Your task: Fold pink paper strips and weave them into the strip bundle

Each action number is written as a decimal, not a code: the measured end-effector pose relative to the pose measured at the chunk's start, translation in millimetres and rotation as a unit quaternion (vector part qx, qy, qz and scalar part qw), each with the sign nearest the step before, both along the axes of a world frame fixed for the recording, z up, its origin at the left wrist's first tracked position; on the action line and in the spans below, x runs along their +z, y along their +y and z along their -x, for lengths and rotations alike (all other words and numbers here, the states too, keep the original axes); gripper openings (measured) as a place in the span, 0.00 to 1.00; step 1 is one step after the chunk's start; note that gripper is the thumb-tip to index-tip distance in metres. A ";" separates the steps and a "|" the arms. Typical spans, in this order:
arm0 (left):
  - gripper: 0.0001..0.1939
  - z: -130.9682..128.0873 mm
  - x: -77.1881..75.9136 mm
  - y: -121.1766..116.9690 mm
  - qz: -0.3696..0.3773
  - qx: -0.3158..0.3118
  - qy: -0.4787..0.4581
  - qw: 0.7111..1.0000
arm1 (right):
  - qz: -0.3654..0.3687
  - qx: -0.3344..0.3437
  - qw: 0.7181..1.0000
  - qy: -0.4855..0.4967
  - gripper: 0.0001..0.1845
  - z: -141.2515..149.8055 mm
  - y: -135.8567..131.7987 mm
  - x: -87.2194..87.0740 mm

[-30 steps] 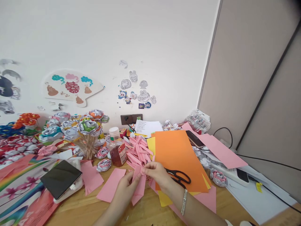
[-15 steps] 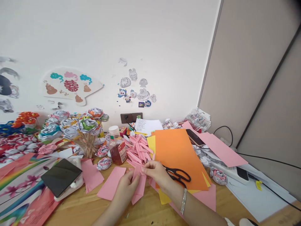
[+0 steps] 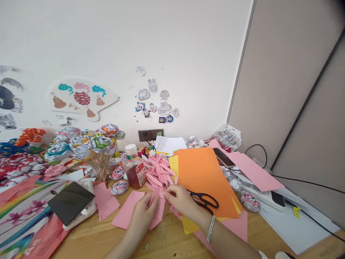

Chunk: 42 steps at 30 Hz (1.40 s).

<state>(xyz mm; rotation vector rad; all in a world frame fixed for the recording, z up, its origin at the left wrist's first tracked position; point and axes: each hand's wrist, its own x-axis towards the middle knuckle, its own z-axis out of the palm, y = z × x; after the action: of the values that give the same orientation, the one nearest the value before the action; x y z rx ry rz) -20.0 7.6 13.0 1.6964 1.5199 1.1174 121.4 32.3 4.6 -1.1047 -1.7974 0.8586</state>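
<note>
Between my hands is a folded strip of pink paper (image 3: 157, 215), held above the wooden table. My left hand (image 3: 143, 212) is closed on its left side, with the thumb lying over it. At the strip's upper right edge, my right hand (image 3: 176, 197) pinches with thumb and forefinger; a bracelet circles that wrist. Just behind my fingers lies a heap of folded pink paper pieces (image 3: 160, 169). A flat pink sheet (image 3: 128, 210) rests beside my left hand. Black-handled scissors (image 3: 205, 199) lie right of my right hand, on orange paper (image 3: 203, 169).
A bottle of reddish-brown liquid (image 3: 134, 174) stands behind my left hand. Paper flowers on sticks (image 3: 101, 147) crowd the left back, near a dark tablet (image 3: 71, 202). A phone (image 3: 223, 157), a power strip (image 3: 269, 196) and loose cables lie to the right.
My left hand has moved slightly up and its thumb now lies further over the strip. The strip's lower end has shifted a little left. My right hand stays nearly in place.
</note>
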 end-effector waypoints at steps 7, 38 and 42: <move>0.14 0.6 -0.5 1.5 0.012 -0.004 -0.018 1.000 | -0.104 0.011 0.989 -0.101 0.16 -0.2 -2.6 0.5; 0.12 -5.1 31.2 -14.0 0.244 -0.122 -0.373 0.887 | -0.054 0.019 0.997 -0.060 0.09 -4.3 -1.9 7.5; 0.10 -1.1 22.3 -8.3 0.242 -0.128 -0.366 0.890 | -0.054 0.008 0.997 -0.062 0.09 -2.7 -1.5 5.7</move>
<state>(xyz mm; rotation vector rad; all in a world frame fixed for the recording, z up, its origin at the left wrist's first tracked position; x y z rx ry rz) -18.8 -0.7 35.3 0.9309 0.9416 0.9681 124.1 30.8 10.3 -1.0954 -1.9333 0.7065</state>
